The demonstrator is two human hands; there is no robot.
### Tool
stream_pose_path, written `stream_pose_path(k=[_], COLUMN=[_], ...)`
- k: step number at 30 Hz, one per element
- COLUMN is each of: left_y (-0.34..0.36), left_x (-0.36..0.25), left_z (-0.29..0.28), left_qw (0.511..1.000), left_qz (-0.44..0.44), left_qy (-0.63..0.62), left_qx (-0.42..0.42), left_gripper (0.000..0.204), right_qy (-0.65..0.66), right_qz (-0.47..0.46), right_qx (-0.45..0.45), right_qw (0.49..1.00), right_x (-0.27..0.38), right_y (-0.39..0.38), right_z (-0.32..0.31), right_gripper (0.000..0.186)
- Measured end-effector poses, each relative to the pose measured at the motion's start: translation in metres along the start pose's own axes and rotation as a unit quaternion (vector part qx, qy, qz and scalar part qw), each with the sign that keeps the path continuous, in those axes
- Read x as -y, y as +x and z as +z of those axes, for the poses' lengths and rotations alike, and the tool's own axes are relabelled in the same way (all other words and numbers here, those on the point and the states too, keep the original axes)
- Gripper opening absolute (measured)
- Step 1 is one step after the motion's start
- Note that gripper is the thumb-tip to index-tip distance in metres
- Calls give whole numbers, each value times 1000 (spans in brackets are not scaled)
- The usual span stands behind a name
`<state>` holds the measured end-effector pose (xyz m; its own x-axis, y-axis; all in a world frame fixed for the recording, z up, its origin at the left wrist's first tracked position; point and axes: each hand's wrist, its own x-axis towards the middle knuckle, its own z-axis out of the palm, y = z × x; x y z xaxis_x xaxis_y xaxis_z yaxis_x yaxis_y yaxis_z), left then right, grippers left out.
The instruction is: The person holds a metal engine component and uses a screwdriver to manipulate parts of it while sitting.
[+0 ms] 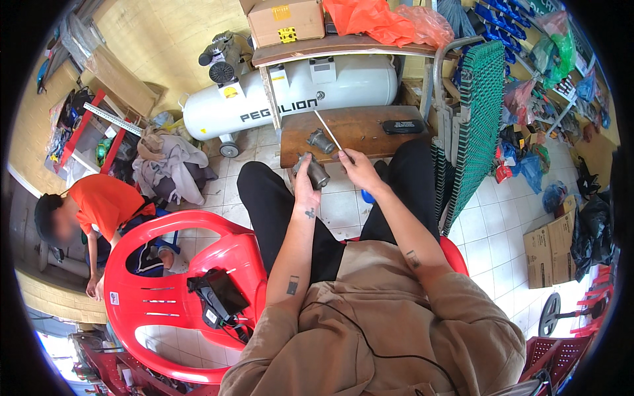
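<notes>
A grey metal cylindrical part (318, 173) is gripped in my left hand (305, 183), above the near edge of the low wooden bench (304, 158). My right hand (362, 173) is closed round the handle of a thin screwdriver (328, 131). Its long pale shaft points up and to the left, over the bench, apart from the part I hold. Just beyond my hands, a second grey metal part (321, 140) lies on the bench. At the bench's right side rests a black case (403, 126). My left fingers partly cover the held cylinder.
A white air compressor tank (356, 84) lies behind the bench, under a shelf (356, 46) with a cardboard box. On my left stands a red plastic chair (241, 254) bearing a black device (224, 294). A person in orange (109, 204) crouches beyond it. A folded green lounger (472, 125) stands right.
</notes>
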<state>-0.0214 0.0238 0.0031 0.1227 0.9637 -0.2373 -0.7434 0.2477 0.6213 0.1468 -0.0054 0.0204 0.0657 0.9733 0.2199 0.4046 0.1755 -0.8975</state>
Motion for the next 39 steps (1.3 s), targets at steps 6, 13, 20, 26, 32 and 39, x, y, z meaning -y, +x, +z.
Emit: stream_pose_path(k=[6,13,20,26,32,39], left_y=[6,-2,8,15,16,11], left_x=[-1,-15,-19,-18,-18,-18], left_z=[-6,-2,-11,-16,-17,-11], left_qw=[998,997,991,992,993,992], left_qz=[42,62,75,90,72,73], left_qy=[-32,-47,-98,-60,-78,-89], left_qx=[-23,-30,-46,-60,-54,-44], left_gripper=[35,34,31,24,22,23], right_qy=[60,35,-95,-116,-129,-132], right_qz=[111,154,88,37,24,7], right_qx=[119,149,224,250,237,233], right_qw=[985,976,966,961,963,964], right_x=[16,36,43,29,27,8], right_y=[-5,-11,-16,-14,-14,-9], right_z=[-39,-71,-69,-57,-52,-48], right_gripper=[37,41,45,46,43,42])
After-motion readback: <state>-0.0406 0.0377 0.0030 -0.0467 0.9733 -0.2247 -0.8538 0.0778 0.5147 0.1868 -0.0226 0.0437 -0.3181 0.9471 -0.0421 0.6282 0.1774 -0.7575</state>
